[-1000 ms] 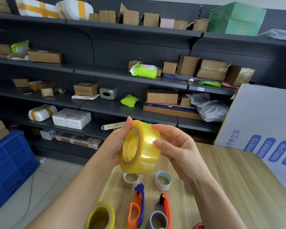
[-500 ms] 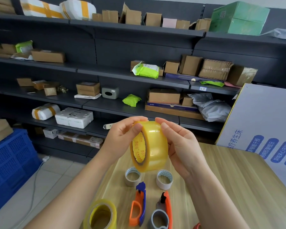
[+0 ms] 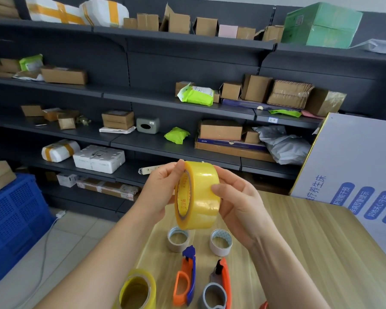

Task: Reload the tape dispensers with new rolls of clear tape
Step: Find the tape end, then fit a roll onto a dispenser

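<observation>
A full roll of yellowish clear tape point(image 3: 201, 195) is held upright above the wooden table point(image 3: 321, 253), between both hands. My left hand point(image 3: 158, 190) grips its left rim, thumb on top. My right hand point(image 3: 236, 204) cups its right side, thumb across the band. Below lie an orange and blue dispenser point(image 3: 186, 279) and an orange dispenser point(image 3: 220, 286) with a grey core in it. A second yellowish roll point(image 3: 137, 291) stands at the table's near left edge. Two used-up cores point(image 3: 177, 238) point(image 3: 220, 241) sit just behind the dispensers.
Dark shelving point(image 3: 165, 148) with cardboard boxes and parcels fills the back. A blue crate point(image 3: 11, 219) stands on the floor at the left. A white printed board point(image 3: 354, 170) leans at the table's right side. A cable runs across the floor tiles.
The roll has been turned in my hands, so its band faces me more and its core opening less. Both hands sit slightly higher and more to the right.
</observation>
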A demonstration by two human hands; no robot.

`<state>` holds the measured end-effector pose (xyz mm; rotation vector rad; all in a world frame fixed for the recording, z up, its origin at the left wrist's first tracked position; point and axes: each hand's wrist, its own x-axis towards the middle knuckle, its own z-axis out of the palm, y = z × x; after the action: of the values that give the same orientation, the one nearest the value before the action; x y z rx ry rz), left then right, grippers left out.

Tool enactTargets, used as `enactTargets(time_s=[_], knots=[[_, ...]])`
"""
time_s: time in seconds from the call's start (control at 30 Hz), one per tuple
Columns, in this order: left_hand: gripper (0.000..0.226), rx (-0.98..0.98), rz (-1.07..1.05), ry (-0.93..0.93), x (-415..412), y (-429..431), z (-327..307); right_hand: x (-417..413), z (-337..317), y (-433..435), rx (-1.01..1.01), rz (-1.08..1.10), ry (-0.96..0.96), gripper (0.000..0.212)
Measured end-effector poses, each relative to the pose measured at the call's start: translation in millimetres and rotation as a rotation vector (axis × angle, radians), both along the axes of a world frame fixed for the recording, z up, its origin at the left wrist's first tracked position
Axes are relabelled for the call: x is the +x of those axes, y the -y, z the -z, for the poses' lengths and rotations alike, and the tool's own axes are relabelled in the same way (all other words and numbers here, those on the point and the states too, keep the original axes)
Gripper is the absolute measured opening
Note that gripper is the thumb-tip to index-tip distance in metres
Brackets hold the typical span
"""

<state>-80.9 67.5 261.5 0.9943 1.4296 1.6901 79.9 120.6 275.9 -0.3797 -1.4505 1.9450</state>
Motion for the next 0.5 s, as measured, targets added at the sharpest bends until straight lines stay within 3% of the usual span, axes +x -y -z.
enactTargets(time_s=[0.1, 0.2, 0.37, 0.5], knots=[[0.048, -0.024, -0.05, 0.06, 4.9, -1.2, -1.6, -3.4, 2.6, 3.2, 0.03, 0.149, 0.133, 0.035], [0.04, 0.001, -0.055, -0.021, 8.1, -1.5, -3.5, -7.3, -1.5, 10.8, 0.037, 0.225, 0.214, 0.015], [0.059, 0.038, 0.039, -0.239, 8.3, 7.7, -12.2, -10.0, -4.7, 14.3, 0.028, 0.268, 0.192, 0.015], [0.046, -0.025, 0.025, -0.128, 11.7, 6.9, -22.2, -8.1, -3.9, 12.5, 0.032, 0.164, 0.145, 0.021]])
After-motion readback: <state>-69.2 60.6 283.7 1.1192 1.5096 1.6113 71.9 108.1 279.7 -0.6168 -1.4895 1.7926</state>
